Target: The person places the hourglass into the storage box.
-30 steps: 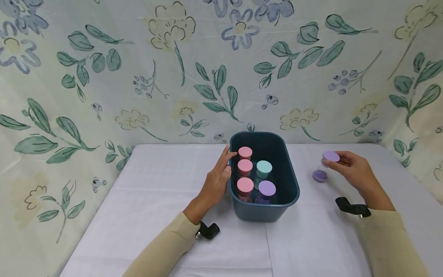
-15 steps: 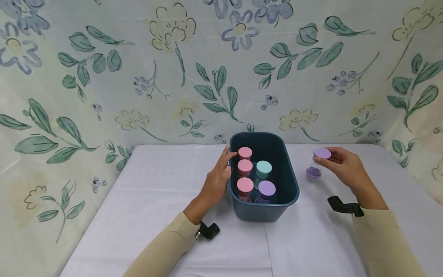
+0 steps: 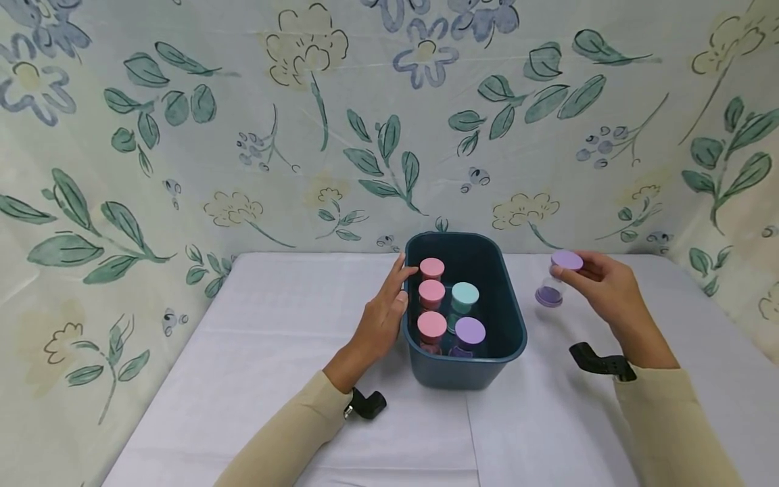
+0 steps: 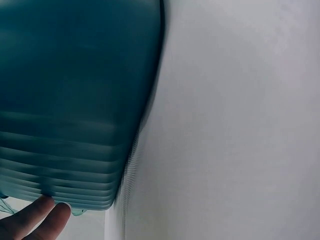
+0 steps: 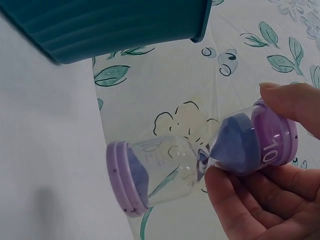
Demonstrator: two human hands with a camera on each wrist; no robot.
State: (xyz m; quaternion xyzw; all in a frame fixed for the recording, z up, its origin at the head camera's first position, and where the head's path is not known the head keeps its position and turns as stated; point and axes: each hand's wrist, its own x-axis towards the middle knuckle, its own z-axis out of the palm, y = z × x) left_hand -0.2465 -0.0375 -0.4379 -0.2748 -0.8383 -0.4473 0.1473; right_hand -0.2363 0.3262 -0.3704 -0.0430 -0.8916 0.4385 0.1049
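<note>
My right hand [image 3: 608, 291] holds a purple-capped sand timer [image 5: 172, 162] by its upper end, to the right of the bin. Thumb and fingers pinch it near the cap marked "10". Purple sand lies in both glass bulbs, and the timer is tilted. My left hand [image 3: 382, 318] rests along the left side of the dark teal bin [image 3: 459, 375], fingers stretched out; two fingertips [image 4: 60, 215] show by the bin's wall in the left wrist view. Inside the bin stand several more sand timers: pink ones [image 3: 431, 294], a mint one [image 3: 464, 296] and a purple one [image 3: 470, 331].
A white cloth [image 3: 274, 352] covers the table. Behind it hangs a floral-patterned sheet [image 3: 371, 122], which reaches down to the table's back edge. The bin's right rim [image 3: 516, 311] lies between its timers and the right hand.
My right hand has moved left towards the bin with the purple sand timer and risen slightly. The left hand and the bin have stayed in place.
</note>
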